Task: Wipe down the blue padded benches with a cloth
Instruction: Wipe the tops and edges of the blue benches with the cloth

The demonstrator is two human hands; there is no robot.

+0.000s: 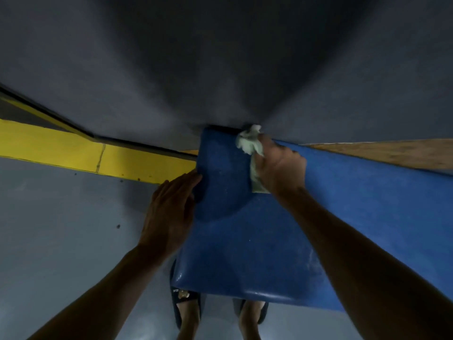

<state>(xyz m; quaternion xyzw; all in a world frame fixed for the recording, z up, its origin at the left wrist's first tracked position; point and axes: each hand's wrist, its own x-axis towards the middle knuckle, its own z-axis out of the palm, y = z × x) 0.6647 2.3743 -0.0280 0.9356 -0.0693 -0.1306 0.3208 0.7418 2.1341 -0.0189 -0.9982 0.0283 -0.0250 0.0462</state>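
Fingers (269, 153) of the right hand (279, 168) curl around a crumpled pale cloth (248, 146), gripping it and pressing it down on the blue padded bench (245, 241) at the bench's far end, just where the padding meets the grey wall (220, 69). Part of the cloth bunches out beyond the knuckles toward the wall, and another strip trails back under the palm. On the left edge of the bench, the left hand (169, 212) lies flat with its fingers straight and close together, the tips touching the side of the padding. A darker rounded patch shows on the bench surface between the two hands. Left of the bench, a yellow beam (73, 153) runs along the foot of the wall above the grey floor (61, 241). Right of the bench's far end, a strip of bare wood (392, 153) sits against the wall. Below the near edge of the bench, two feet in dark sandals (186, 305) stand on the floor.
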